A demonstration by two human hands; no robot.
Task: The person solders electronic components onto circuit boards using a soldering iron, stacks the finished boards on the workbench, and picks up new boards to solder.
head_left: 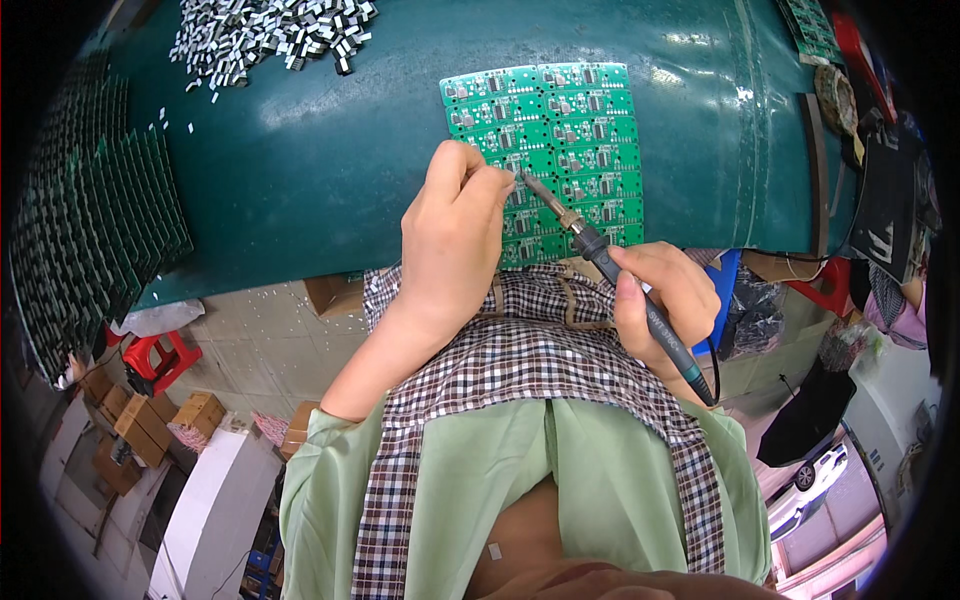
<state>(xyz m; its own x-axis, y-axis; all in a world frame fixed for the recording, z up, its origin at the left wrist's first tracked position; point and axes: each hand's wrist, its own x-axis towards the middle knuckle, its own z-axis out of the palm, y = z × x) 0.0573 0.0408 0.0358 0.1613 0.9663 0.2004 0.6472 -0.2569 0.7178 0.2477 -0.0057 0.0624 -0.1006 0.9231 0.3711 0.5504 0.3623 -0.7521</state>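
Dark green and glossy, stretching across the upper view as a counter (330,150). Spreading over the chest, in a light green shirt (470,470), and covering it partly with a checked apron (540,360). Standing in dense rows along the counter's left end, as stacked circuit boards (100,210). Lying flat near the counter's front edge, as a green panel (560,150) of joined boards in two columns. Heaping up at the far left, in a pile (275,40) of small white-and-black parts. Holding the left hand (455,230) over the panel's left side, pressing thumb and forefinger together; leaving unclear anything pinched between them. Curling the fingers of the right hand (682,288) around the handle of a soldering iron (600,252), slanting across the panel. Pointing its thin metal tip (529,182) just beside the left fingertips; not showing clearly whether touching a board.
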